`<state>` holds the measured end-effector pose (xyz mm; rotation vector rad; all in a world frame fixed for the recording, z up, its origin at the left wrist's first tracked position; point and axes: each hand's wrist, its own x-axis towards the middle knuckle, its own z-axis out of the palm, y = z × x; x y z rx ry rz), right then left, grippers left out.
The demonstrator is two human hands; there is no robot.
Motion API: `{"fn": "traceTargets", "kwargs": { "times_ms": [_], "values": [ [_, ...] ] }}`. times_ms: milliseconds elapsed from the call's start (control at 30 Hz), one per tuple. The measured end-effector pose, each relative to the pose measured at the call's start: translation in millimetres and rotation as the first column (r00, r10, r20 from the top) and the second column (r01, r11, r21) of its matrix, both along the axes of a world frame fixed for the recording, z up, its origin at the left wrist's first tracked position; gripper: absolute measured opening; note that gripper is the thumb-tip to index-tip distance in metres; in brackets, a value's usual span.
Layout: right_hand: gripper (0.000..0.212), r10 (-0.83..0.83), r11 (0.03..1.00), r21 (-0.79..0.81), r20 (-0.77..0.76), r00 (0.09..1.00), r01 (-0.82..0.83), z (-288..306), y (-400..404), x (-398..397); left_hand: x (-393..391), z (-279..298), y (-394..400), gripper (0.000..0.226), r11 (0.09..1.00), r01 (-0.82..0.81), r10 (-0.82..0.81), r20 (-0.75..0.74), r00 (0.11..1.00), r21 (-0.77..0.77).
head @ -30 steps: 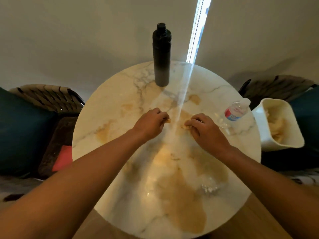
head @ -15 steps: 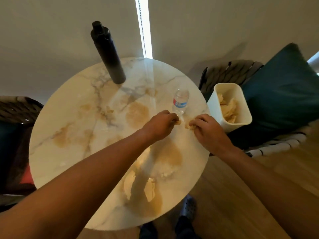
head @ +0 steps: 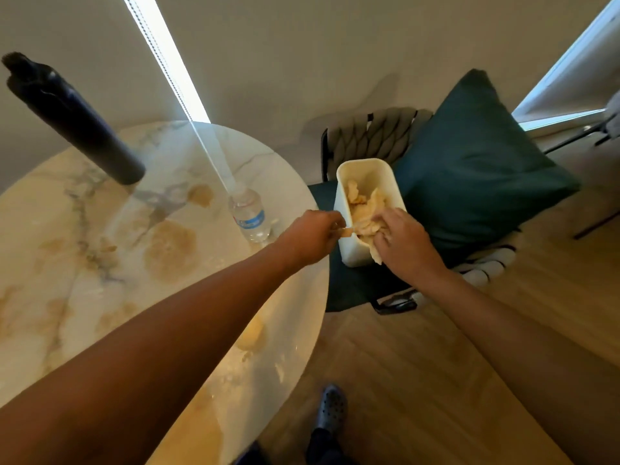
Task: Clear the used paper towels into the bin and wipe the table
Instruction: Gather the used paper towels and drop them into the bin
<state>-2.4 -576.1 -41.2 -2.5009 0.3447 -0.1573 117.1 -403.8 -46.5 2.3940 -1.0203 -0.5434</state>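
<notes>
A white rectangular bin (head: 349,253) stands on a dark chair seat just right of the round marble table (head: 100,250). Crumpled beige paper towels (head: 364,204) lie inside it. My left hand (head: 310,236) reaches past the table's edge to the bin's left wall and pinches a small scrap of paper towel (head: 347,232). My right hand (head: 401,243) is over the bin's near end, its fingers curled round a wad of paper towel (head: 375,251) that hangs into the bin. Brownish wet patches cover the tabletop.
A tall black bottle (head: 73,119) stands at the table's far left. A small clear water bottle (head: 250,216) sits near the table's right edge, close to my left hand. A dark green cushion (head: 476,162) leans on the chair beside the bin. Wood floor and my shoe (head: 330,411) lie below.
Both hands have carried the paper towel pieces from the tabletop rightward, off the table's edge and over the bin. My view has swung to the right with them.
</notes>
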Motion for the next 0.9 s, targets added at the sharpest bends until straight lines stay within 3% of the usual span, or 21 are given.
{"fn": "traceTargets", "kwargs": {
  "times_ms": [533,900],
  "values": [
    [0.026,-0.034,0.998,0.049,-0.096,0.995,0.039,-60.6,-75.8,50.5,64.0,-40.2,-117.8,0.033,0.986,-0.164,0.164,0.004,0.986,-0.017],
    [0.034,0.017,0.999,0.029,-0.14,0.99,-0.013,-69.4,-73.9,47.5,47.4,-52.3,-109.2,0.035,0.988,-0.154,0.154,0.036,0.987,-0.005]
  ]
}}
